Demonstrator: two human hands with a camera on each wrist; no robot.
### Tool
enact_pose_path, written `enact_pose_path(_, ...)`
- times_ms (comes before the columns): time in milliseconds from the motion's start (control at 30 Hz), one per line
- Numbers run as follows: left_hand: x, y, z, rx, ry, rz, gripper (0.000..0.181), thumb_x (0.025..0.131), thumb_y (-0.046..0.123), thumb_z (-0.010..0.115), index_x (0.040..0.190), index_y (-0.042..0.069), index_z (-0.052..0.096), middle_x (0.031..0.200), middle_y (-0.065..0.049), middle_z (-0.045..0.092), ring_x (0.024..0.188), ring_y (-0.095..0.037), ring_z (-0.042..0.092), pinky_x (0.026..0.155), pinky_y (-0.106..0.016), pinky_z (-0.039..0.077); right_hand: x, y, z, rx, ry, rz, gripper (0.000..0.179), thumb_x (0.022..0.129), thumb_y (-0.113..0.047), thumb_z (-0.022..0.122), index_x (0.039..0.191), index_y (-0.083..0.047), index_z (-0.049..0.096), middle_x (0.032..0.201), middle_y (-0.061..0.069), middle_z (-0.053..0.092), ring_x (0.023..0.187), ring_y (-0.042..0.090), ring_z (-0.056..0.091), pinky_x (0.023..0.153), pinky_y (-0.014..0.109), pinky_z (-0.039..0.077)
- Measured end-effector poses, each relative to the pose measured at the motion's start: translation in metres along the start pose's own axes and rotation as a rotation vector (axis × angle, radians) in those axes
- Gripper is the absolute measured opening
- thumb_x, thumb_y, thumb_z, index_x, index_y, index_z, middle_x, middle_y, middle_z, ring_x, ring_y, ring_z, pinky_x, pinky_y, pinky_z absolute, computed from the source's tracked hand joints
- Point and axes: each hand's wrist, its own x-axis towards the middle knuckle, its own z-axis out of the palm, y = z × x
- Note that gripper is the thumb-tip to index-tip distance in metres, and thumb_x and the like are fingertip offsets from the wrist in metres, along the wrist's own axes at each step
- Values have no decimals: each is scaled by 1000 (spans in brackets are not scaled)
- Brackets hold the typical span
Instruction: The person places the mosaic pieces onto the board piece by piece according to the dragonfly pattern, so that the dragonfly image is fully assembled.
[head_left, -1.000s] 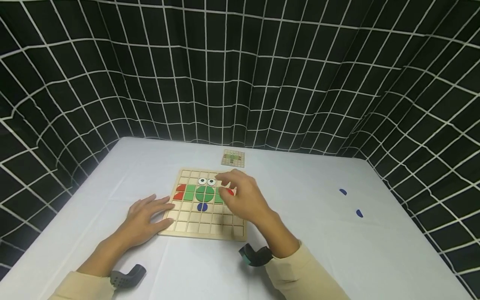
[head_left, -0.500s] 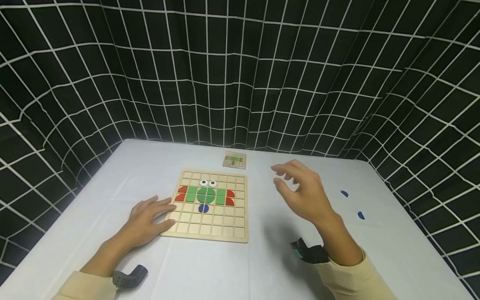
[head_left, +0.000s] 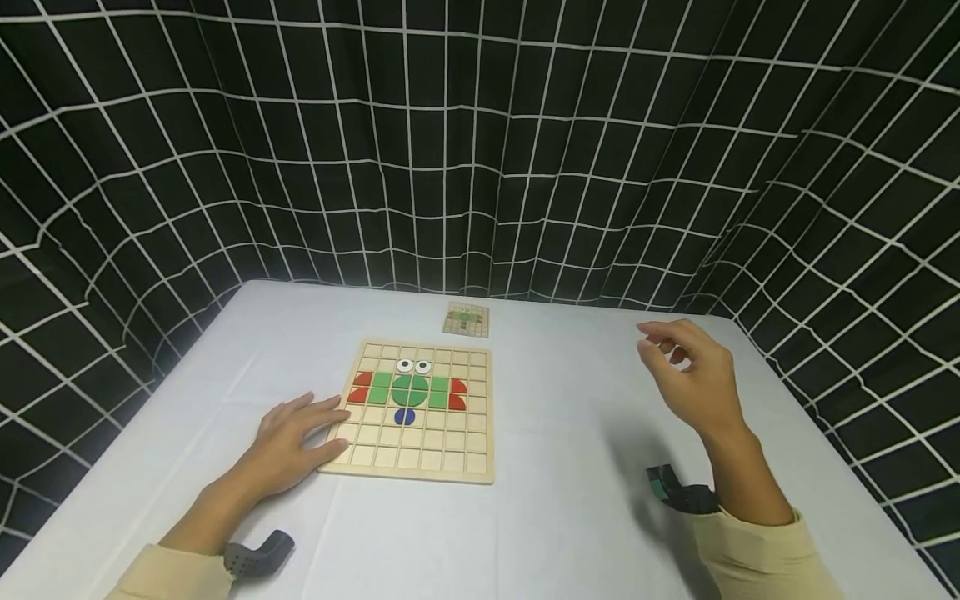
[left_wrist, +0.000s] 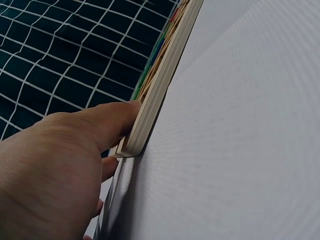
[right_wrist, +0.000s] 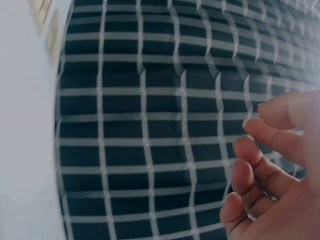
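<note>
A wooden grid board lies left of the middle of the table in the head view. Coloured tiles sit in its cells: a green circle flanked by green squares, red quarter-rounds at both ends, two eye tiles above and a blue circle below. My left hand rests its straight fingers at the board's left edge; in the left wrist view the thumb touches the rim. Raised over the table's right side, my right hand has loosely bent fingers, with nothing between them in the right wrist view.
A small pattern card with a matching picture lies behind the board near the table's far edge. Black curtains with white grid lines surround the white-covered table. My right hand and wrist hide the two blue half-round pieces.
My right hand has moved from over the board to the right side, now covering the blue half-round pieces seen earlier. The red tiles it covered now show. My left hand has stayed put.
</note>
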Motion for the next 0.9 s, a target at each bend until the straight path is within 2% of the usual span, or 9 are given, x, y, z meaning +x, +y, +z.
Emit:
enact_pose_path(167, -1, 0, 0, -2, 1, -7, 45, 86, 42, 68, 125, 20, 63, 144, -9, 49, 139, -42, 27, 111, -65, 10, -2, 33, -2, -46, 7, 181, 19, 92, -11, 61, 105, -2, 71, 87, -2, 61, 79, -4, 47, 66, 16, 39)
enact_pose_path(267, 0, -1, 0, -3, 1, -10, 46, 86, 43, 68, 125, 20, 63, 144, -9, 49, 139, -42, 27, 111, -65, 9, -3, 54, -2, -82, -22, 301, 26, 96, -23, 56, 109, -5, 70, 94, 2, 65, 80, -4, 48, 67, 16, 41)
enact_pose_path(400, 0, -2, 1, -2, 1, -11, 46, 86, 43, 68, 125, 20, 63, 144, -9, 49, 139, -42, 27, 111, -65, 10, -5, 83, -5, -118, -109, 490, 44, 101, -39, 43, 118, -6, 66, 105, 13, 67, 92, 11, 55, 71, 28, 45)
enact_pose_path(500, 0, -2, 2, -3, 3, -9, 45, 86, 43, 68, 124, 20, 63, 143, -9, 50, 139, -42, 27, 111, -65, 10, -10, 105, -7, -143, -154, 610, 51, 102, -43, 36, 123, -6, 63, 111, 19, 66, 102, 26, 56, 71, 31, 43)
enact_pose_path(633, 0, -2, 2, -4, 2, -13, 45, 85, 42, 69, 124, 20, 63, 143, -9, 50, 139, -42, 28, 111, -65, 10, -17, 126, -7, -173, -185, 692, 51, 101, -42, 36, 124, -5, 62, 115, 21, 64, 103, 32, 56, 69, 32, 44)
enact_pose_path(800, 0, -2, 3, 1, 3, -21, 45, 85, 42, 69, 124, 20, 63, 144, -8, 49, 139, -42, 27, 112, -65, 9, -25, 143, -6, -214, -285, 716, 48, 100, -37, 40, 125, -1, 59, 121, 26, 58, 111, 43, 52, 79, 49, 45)
enact_pose_path(900, 1, -2, 3, 6, 5, -20, 45, 85, 42, 69, 124, 21, 63, 144, -8, 49, 139, -41, 27, 112, -64, 9, -29, 150, -6, -235, -345, 725, 43, 99, -30, 43, 126, 0, 58, 123, 30, 57, 109, 45, 52, 77, 48, 47)
